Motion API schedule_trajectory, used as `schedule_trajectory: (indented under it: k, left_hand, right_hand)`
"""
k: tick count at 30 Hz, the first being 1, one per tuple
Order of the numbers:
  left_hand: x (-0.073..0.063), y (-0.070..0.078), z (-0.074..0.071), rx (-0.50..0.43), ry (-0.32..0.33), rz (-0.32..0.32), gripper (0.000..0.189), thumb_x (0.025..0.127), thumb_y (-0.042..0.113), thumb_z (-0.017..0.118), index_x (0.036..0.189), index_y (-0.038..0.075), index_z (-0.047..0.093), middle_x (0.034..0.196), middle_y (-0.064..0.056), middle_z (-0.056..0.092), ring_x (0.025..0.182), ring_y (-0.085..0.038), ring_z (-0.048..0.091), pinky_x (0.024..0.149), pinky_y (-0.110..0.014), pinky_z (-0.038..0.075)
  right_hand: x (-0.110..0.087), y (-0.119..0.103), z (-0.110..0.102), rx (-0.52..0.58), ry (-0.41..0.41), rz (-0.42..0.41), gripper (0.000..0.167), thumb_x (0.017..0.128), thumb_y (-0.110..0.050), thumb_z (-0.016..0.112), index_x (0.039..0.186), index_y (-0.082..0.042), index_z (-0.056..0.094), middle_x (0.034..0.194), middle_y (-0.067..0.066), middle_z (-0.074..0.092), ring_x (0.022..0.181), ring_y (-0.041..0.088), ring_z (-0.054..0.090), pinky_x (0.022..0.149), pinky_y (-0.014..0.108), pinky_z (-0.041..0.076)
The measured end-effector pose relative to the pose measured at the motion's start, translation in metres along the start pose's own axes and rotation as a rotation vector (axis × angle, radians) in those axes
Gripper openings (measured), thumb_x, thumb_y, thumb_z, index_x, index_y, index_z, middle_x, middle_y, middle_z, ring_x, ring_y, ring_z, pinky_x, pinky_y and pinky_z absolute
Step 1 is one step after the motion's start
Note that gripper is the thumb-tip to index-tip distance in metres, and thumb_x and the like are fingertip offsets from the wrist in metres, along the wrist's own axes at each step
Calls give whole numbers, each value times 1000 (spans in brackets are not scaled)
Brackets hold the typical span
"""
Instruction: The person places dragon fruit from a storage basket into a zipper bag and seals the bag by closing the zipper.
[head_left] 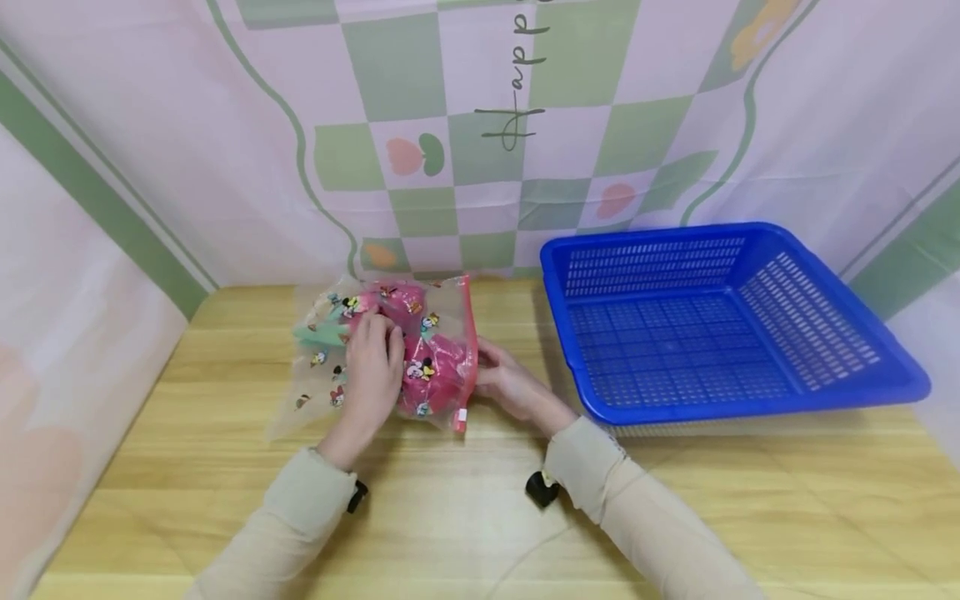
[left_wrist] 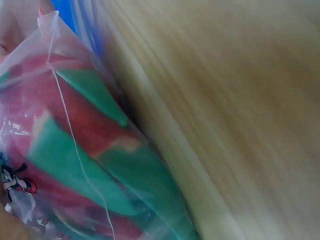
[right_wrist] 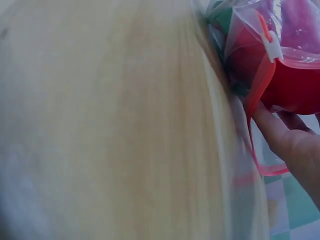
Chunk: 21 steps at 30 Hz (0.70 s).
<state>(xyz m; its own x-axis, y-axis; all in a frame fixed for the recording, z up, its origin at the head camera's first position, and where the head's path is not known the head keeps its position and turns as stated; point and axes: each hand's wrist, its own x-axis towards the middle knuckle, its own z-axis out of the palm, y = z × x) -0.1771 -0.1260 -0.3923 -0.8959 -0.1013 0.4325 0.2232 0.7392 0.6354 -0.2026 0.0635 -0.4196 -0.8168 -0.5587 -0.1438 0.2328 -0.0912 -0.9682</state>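
A clear zip bag (head_left: 300, 408) printed with small cartoon characters lies on its side on the table, its red-edged mouth facing right. Inside are red-pink soft pieces (head_left: 438, 367) with green parts (head_left: 322, 333); their exact kind is unclear through the plastic. My left hand (head_left: 372, 367) lies over the bag's middle, bent fingers gripping the plastic and contents; its fingertips are hidden. At the mouth is my right hand (head_left: 510, 383), its extended fingers (right_wrist: 272, 125) against a red piece (right_wrist: 295, 92). A white slider (right_wrist: 271, 47) sits on the red zip strip.
A blue perforated plastic basket (head_left: 558, 325) stands on the wooden table (head_left: 450, 517), close to the right of my right hand. Behind the table hangs a green-and-white checked cloth (head_left: 397, 67). Both wrists carry small black devices (head_left: 542, 490).
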Motion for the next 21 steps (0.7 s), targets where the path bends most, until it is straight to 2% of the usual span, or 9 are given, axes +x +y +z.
schedule_trajectory:
  k: [3, 4, 7, 11, 13, 16, 18, 21]
  left_hand:
    - [1, 0, 2, -1, 4, 13, 16, 97, 10, 46, 91, -3, 52, 124, -27, 55, 122, -42, 50, 109, -58, 34]
    - [1, 0, 2, 1, 1, 13, 15, 97, 10, 46, 91, -2, 52, 119, -26, 57, 117, -41, 52, 106, -58, 36]
    - [2, 0, 2, 14, -31, 0, 14, 97, 12, 47, 92, 0, 53, 116, -23, 59, 118, -39, 53, 106, -57, 35]
    - [4, 1, -2, 38, -70, -25, 15, 96, 15, 48, 94, 2, 54, 125, -22, 58, 124, -38, 50, 111, -59, 29]
    - [3, 1, -4, 59, -71, -39, 17, 96, 16, 49, 98, 1, 55, 133, -23, 54, 125, -39, 49, 112, -61, 27]
    - [1, 2, -10, 98, -92, -60, 23, 97, 20, 48, 106, 0, 55, 134, -23, 53, 129, -38, 46, 115, -60, 23]
    - [-1, 2, -15, 111, -100, -62, 28, 97, 21, 48, 112, -2, 54, 138, -23, 50, 132, -39, 44, 115, -59, 22]
    - [-4, 3, -22, 151, -104, -42, 35, 97, 22, 49, 120, -4, 54, 138, -24, 50, 132, -40, 43, 114, -58, 26]
  right_hand:
    - [2, 1, 2, 9, 8, 6, 60, 91, -1, 46, 148, 1, 25, 124, 11, 50, 93, 8, 59, 95, 37, 49]
    - [2, 2, 2, 10, 16, 13, 59, 93, -3, 46, 148, 0, 26, 123, 11, 50, 92, 9, 60, 94, 37, 49]
    - [3, 2, 4, 1, 34, 34, 57, 95, -6, 47, 148, -1, 26, 128, 17, 48, 95, 10, 59, 98, 39, 49]
    - [4, 1, 7, -20, 50, 58, 56, 97, -8, 47, 148, 0, 27, 139, 25, 40, 106, 16, 58, 105, 44, 45]
    - [5, 2, 7, -46, 54, 67, 54, 97, -9, 47, 147, 1, 29, 141, 27, 39, 108, 19, 57, 106, 44, 44]
    - [7, 0, 7, -89, 63, 78, 53, 97, -9, 48, 145, 4, 30, 139, 28, 41, 112, 24, 57, 106, 43, 44]
    - [7, 0, 7, -90, 73, 84, 52, 99, -12, 46, 145, 6, 29, 139, 30, 41, 119, 32, 56, 108, 43, 42]
    - [6, -1, 5, -62, 74, 90, 50, 102, -12, 39, 145, 8, 26, 143, 31, 39, 131, 41, 45, 112, 45, 38]
